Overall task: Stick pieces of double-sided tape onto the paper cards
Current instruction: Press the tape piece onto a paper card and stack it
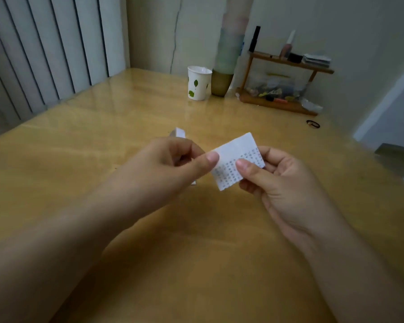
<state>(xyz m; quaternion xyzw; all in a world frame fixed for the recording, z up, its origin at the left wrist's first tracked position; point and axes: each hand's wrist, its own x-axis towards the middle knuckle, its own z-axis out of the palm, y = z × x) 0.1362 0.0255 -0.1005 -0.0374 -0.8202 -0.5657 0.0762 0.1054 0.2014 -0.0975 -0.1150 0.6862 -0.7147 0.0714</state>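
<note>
While raised above the table (126,217) | left hand (170,164) fingers pinch paper card (237,159) | right hand (278,180) fingers grip it

card (237,157): matt white paper, printed dots
table (131,108): glossy yellow wood, reflecting light
cup (198,83): paper, at 12 o'clock
rack (287,64): brown wood, at 1 o'clock

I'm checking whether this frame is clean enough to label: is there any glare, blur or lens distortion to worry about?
Head view: soft window glare streaks the glossy table at the far left; the printed marks on the paper card, pinched by the left hand and right hand, are too blurred to read; the forearms look smeared near the bottom edge; wide-angle distortion tilts the blinds.
</note>
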